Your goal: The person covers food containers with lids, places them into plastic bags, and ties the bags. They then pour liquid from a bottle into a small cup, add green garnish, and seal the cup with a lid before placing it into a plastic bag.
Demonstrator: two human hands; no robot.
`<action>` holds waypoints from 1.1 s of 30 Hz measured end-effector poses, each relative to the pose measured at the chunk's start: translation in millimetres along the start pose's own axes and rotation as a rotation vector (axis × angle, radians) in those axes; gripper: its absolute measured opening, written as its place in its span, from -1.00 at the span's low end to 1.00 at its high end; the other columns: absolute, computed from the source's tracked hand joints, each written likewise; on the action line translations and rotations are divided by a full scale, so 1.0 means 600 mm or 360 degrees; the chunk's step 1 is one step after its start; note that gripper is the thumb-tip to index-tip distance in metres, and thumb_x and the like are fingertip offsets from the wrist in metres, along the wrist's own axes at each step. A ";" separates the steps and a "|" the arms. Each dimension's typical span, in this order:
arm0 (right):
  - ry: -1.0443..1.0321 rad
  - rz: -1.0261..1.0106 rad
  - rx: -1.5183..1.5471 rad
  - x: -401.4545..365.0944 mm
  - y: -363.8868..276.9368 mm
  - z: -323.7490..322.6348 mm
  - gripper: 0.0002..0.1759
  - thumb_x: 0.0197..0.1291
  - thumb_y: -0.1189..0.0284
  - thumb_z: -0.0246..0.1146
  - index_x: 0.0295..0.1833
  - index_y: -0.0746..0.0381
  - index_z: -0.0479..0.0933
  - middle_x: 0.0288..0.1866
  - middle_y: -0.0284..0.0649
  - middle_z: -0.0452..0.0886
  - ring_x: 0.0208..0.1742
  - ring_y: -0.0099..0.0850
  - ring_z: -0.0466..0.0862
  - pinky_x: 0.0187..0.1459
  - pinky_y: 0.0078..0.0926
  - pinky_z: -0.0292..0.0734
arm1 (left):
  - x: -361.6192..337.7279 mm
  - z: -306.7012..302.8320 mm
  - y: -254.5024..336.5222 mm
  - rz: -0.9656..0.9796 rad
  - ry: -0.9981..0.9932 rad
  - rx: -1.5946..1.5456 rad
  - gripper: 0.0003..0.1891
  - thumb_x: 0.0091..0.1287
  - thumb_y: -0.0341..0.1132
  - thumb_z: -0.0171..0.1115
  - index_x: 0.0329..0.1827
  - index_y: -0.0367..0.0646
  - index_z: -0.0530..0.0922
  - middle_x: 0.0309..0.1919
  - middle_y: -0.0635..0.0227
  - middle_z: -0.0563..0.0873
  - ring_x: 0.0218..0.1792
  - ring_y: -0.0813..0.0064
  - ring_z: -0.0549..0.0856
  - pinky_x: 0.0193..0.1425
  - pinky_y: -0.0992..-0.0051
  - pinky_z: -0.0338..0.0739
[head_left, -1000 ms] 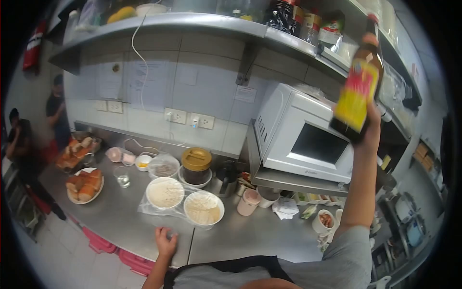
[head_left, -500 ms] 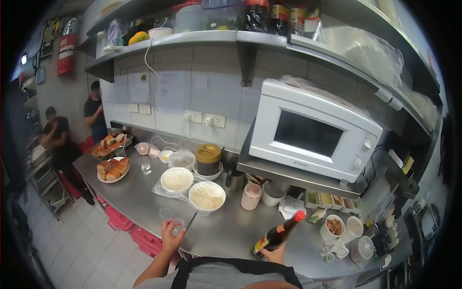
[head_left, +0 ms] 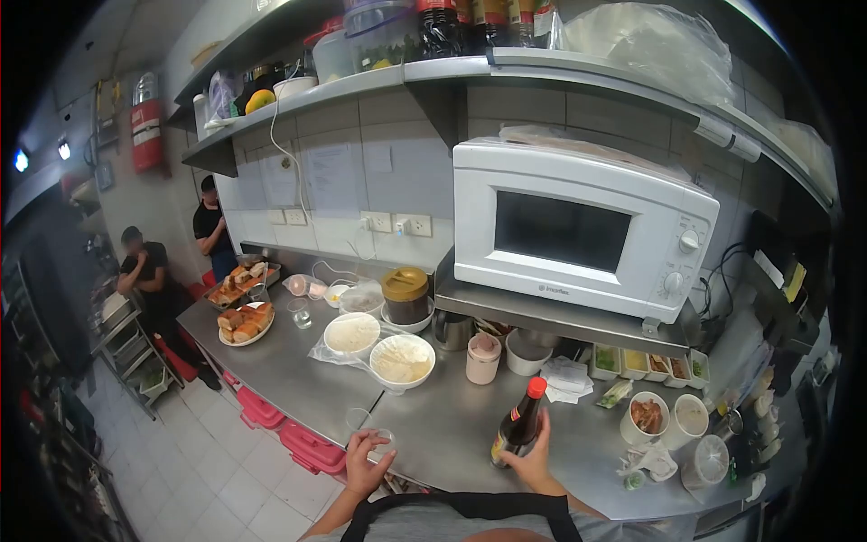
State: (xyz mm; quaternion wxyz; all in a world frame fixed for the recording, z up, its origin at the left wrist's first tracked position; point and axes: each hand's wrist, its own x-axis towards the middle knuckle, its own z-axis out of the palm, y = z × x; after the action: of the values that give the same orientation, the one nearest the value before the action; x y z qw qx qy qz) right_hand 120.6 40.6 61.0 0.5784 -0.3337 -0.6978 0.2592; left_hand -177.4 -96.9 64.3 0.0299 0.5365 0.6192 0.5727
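My right hand (head_left: 535,456) is wrapped round the lower part of a dark glass bottle (head_left: 518,423) with a red cap and a yellow label, which stands nearly upright near the counter's front edge. To the left, my left hand (head_left: 368,456) has its fingers round a small clear cup (head_left: 384,440). A second clear cup (head_left: 358,419) sits just beyond those fingertips on the steel counter (head_left: 442,425). Farther back are a white bowl with pale flour-like contents (head_left: 401,360) and another like it (head_left: 351,334).
A white microwave (head_left: 578,230) rests on a raised shelf at the right. Bread on a plate (head_left: 246,323), a pink jar (head_left: 483,358), a tub of food (head_left: 645,415) and sauce trays (head_left: 634,364) line the counter. Two people (head_left: 149,280) stand at the far left.
The bottle has become more upright, with my right hand higher around it. The view has shifted, so the counter items and the people appear farther right.
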 end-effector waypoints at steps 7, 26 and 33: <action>-0.0132 0.0115 0.0504 0.115 -0.079 0.015 -0.51 0.32 0.55 0.08 0.34 0.32 0.20 -0.06 -0.17 0.55 -0.38 -0.59 0.47 -0.30 -0.60 0.45 | 0.053 0.002 0.027 0.0120 -0.0072 0.0031 -0.72 0.03 -0.43 0.43 -0.16 -0.17 0.64 -0.01 0.16 0.54 0.00 0.25 0.59 0.01 0.39 0.53; -0.0072 -0.0028 0.0727 0.144 -0.078 0.032 -0.57 0.33 0.40 0.06 0.26 0.27 0.20 -0.17 -0.13 0.53 -0.22 -0.48 0.55 -0.20 -0.51 0.51 | 0.095 0.029 -0.002 0.0200 -0.0307 -0.0118 -0.72 0.06 -0.47 0.39 -0.14 -0.15 0.61 0.05 0.21 0.51 0.03 0.29 0.53 -0.01 0.42 0.47; -0.0038 -0.0042 0.0798 0.142 -0.070 0.029 -0.54 0.33 0.31 0.02 0.25 0.30 0.24 -0.20 -0.16 0.51 -0.26 -0.48 0.52 -0.18 -0.50 0.48 | 0.092 0.025 -0.015 0.0202 -0.0315 -0.0113 -0.72 0.05 -0.42 0.43 -0.14 -0.17 0.64 0.02 0.18 0.53 0.00 0.25 0.55 -0.04 0.40 0.48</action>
State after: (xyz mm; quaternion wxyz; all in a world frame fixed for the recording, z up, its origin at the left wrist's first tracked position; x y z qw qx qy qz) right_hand 87.4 79.1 143.1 0.6382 -0.1677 -0.6228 0.4205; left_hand -196.3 -46.0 84.5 0.0734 0.6272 0.5573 0.5391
